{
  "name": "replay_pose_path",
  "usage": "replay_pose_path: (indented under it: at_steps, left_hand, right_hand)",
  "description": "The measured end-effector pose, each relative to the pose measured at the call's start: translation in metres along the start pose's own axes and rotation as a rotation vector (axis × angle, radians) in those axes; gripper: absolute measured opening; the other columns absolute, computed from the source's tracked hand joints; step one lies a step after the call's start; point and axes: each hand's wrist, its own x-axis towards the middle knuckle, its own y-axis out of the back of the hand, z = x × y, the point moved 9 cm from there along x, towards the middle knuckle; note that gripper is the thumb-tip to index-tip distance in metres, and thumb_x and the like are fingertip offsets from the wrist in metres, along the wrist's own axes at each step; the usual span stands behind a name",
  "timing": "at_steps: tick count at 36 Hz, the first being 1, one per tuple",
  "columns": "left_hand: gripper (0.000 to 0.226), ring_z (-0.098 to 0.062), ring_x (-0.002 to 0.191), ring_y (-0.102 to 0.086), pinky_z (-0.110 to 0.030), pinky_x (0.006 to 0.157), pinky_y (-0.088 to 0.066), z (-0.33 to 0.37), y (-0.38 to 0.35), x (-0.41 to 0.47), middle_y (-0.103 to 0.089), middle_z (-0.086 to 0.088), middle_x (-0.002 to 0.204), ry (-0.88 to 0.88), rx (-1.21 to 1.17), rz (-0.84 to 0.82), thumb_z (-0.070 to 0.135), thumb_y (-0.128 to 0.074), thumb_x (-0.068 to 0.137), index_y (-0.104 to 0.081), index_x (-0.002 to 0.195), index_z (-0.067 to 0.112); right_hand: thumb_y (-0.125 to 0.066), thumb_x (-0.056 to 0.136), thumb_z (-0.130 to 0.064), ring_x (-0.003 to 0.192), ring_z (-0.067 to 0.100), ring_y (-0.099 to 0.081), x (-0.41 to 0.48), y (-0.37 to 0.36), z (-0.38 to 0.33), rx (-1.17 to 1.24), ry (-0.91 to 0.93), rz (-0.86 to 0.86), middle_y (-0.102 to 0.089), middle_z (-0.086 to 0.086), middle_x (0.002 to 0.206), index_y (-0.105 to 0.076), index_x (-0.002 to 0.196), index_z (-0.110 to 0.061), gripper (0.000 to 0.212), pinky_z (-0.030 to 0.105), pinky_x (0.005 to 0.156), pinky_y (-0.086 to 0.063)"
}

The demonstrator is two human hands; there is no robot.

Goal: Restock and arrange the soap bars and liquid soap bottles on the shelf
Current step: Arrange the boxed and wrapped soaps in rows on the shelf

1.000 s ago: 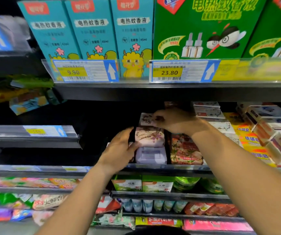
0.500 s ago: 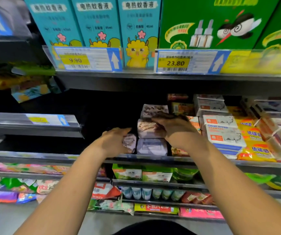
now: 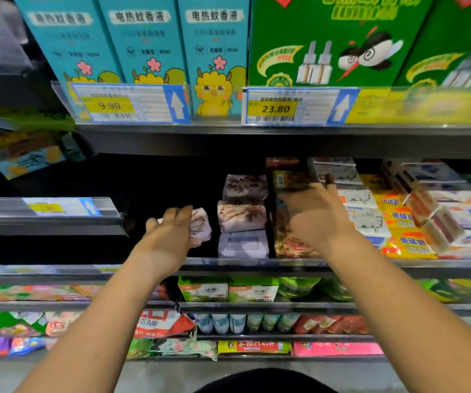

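Fingers (image 3: 178, 214) of the left hand (image 3: 169, 236) curl round a pale wrapped soap bar (image 3: 201, 226), held just left of a stack of three similar bars (image 3: 243, 218) on the middle shelf (image 3: 228, 264). The right hand (image 3: 315, 218) grips a dark box (image 3: 291, 180) atop the next pile, beside white and yellow packs (image 3: 399, 222).

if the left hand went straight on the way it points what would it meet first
Likely nothing close: the left hand, gripping a wrapped soap bar, points into the dark gap left of the soap stack. Depth there is unclear.
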Motion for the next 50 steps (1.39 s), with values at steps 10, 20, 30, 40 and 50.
replay_pose_path:
  at_steps: [10, 20, 30, 40, 50]
  left_hand:
    - [0.070, -0.050, 0.109, -0.055, -0.056, 0.083, -0.053, 0.047, 0.015, -0.022, -0.048, -0.020, 0.140, -0.190, 0.023, 0.043, 0.039, -0.069, 0.089, -0.039, 0.144, 0.007]
    - [0.062, -0.044, 0.106, -0.056, -0.051, 0.078, -0.050, 0.103, -0.006, -0.025, -0.056, -0.016, 0.137, -0.171, 0.066, 0.099, 0.062, -0.047, 0.089, -0.060, 0.133, 0.020]
    - [0.081, -0.026, 0.152, -0.001, -0.055, 0.118, -0.020, 0.093, -0.011, -0.010, -0.010, -0.004, 0.167, -0.177, -0.032, 0.101, 0.078, -0.017, 0.087, -0.010, 0.156, 0.037]
    - [0.083, -0.010, 0.151, 0.019, -0.045, 0.124, -0.002, 0.089, -0.015, 0.004, 0.017, 0.014, 0.164, -0.155, -0.014, -0.068, 0.070, -0.035, 0.094, 0.009, 0.156, 0.039]
    - [0.082, -0.010, 0.152, 0.013, -0.044, 0.124, -0.008, 0.088, -0.013, 0.009, 0.011, 0.014, 0.165, -0.168, -0.111, -0.027, 0.063, -0.046, 0.095, 0.003, 0.157, 0.039]
  right_hand:
    - [-0.062, 0.091, -0.041, 0.125, 0.028, -0.047, -0.004, -0.003, 0.039, -0.029, -0.023, -0.171, -0.066, 0.002, 0.117, -0.062, 0.123, -0.037, 0.032, 0.055, 0.106, 0.005]
    - [-0.062, 0.088, -0.056, 0.149, 0.021, -0.013, -0.020, -0.018, 0.047, 0.003, 0.010, -0.235, -0.049, -0.003, 0.148, -0.047, 0.142, -0.043, 0.058, 0.070, 0.110, 0.008]
    - [-0.071, 0.085, -0.044, 0.149, 0.020, -0.012, -0.028, -0.022, 0.044, -0.091, 0.076, -0.142, -0.053, -0.007, 0.143, -0.049, 0.141, -0.039, 0.061, 0.070, 0.109, 0.011]
    - [-0.066, 0.084, -0.043, 0.137, 0.028, -0.021, -0.026, -0.024, 0.040, -0.182, 0.062, -0.137, -0.049, -0.002, 0.139, -0.045, 0.143, -0.032, 0.063, 0.073, 0.109, 0.007]
    - [-0.074, 0.074, -0.046, 0.133, 0.028, -0.026, -0.022, -0.027, 0.036, -0.161, 0.047, -0.139, -0.046, -0.001, 0.133, -0.049, 0.139, -0.028, 0.072, 0.072, 0.110, 0.001]
